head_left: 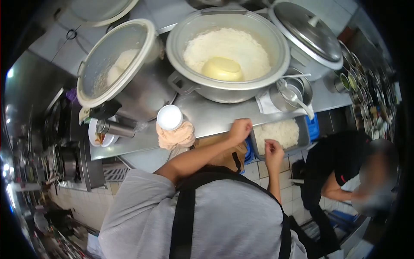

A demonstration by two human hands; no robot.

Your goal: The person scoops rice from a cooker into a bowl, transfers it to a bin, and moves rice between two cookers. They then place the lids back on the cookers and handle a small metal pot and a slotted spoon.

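Observation:
A grey tub (305, 137) of white rice (278, 133) sits at the counter's front edge. My left hand (241, 130) is closed just beside the tub's left rim; whatever its fingers hold, if anything, is hidden. Over the front left part of the rice, my right hand (273, 152) has its fingers bent together in a pinch, and I cannot make out anything between them. Behind the tub stands a large open pot (228, 91) with white, rice-like grains inside. An upturned yellow bowl (222, 69) rests on those grains.
Left is a tilted clear-lidded pot (148, 82); nearer, a white round container (170, 117) on a pinkish cloth (177, 136). A metal pot with utensils (286, 97) stands behind the tub, a lidded pot (297, 52) at back right. A co-worker (340, 159) bends at right.

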